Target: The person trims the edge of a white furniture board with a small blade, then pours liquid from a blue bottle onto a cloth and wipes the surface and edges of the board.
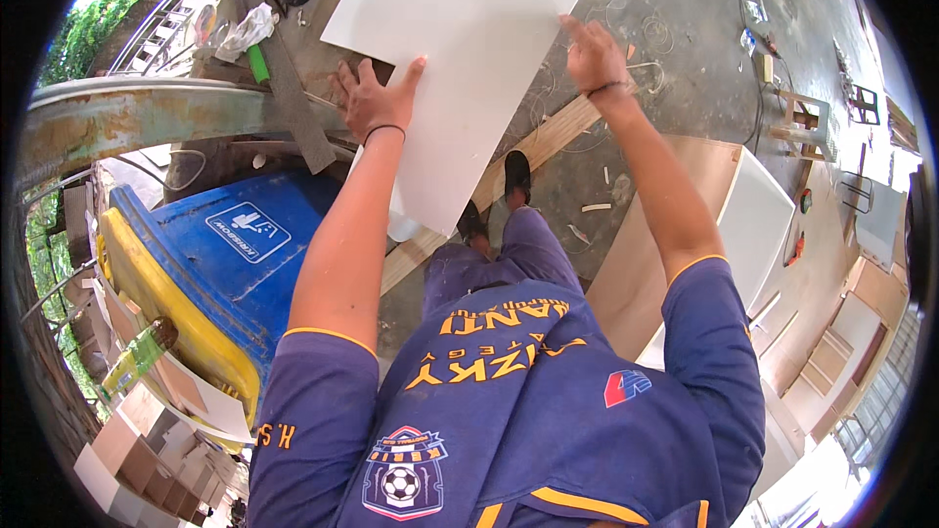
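Navy shirt (pixel 587 430) sits closest to the lens, well below both hands' fingers. Left to right from there:

Rusty metal beam (pixel 147 117) runs in from the left, ending near the left fingers. Blue-and-yellow bin (pixel 215 210) is below and left of them. Crumpled white plastic (pixel 246 34) lies up-left, past a long grey strip (pixel 293 103) just left of those fingers.

Left hand (pixel 377 106): fingers spread wide, not gripping anything visible. Thumb is on the white board (pixel 479 49); the others reach over the cut-out at its left edge.

Board lies between the two hands' fingers, extends above them, and narrows to a corner below. Dark shoe (pixel 517 173) shows below, between the hands. Wooden plank (pixel 553 137) slants under the board, below the right fingers.

Right hand (pixel 599 61): index extended to the board's right edge, rest curled. Can't tell if it's touching, or if the curled ones hold anything. Wood-and-white box (pixel 675 220) is below and right of the right fingers.
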{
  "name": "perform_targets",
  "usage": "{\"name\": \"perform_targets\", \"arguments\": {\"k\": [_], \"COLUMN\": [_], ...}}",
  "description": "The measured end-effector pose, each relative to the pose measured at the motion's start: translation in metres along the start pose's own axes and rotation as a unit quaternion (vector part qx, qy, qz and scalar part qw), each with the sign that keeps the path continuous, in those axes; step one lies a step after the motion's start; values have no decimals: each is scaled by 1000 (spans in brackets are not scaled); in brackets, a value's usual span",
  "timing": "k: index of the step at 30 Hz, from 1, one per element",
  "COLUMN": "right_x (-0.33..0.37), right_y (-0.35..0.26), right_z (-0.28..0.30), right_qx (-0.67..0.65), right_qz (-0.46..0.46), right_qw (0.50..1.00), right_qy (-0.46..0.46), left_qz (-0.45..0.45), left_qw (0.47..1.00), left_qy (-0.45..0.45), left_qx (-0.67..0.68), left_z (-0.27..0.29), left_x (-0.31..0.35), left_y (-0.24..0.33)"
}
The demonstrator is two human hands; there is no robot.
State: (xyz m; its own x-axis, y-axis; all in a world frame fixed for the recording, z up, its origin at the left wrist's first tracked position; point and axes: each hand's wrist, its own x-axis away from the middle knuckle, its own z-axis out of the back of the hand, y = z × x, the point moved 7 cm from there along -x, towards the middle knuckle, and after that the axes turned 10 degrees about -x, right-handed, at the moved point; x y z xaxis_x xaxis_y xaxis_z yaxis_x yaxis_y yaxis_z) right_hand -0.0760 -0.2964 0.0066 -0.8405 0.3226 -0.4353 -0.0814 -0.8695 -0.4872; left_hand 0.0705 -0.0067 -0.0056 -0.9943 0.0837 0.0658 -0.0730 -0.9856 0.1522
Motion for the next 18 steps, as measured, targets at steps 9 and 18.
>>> {"name": "perform_targets", "arguments": {"k": [9, 18], "right_x": [89, -53], "right_y": [-140, 37], "right_z": [-27, -22], "right_qx": [-70, 185], "right_qz": [93, 100], "right_qw": [957, 961], "right_qy": [-265, -178], "left_qz": [15, -9], "left_qw": [1000, 999], "left_qy": [1, 47], "left_qx": [-4, -24], "left_z": [1, 4], "left_x": [2, 3], "left_y": [-6, 1]}}
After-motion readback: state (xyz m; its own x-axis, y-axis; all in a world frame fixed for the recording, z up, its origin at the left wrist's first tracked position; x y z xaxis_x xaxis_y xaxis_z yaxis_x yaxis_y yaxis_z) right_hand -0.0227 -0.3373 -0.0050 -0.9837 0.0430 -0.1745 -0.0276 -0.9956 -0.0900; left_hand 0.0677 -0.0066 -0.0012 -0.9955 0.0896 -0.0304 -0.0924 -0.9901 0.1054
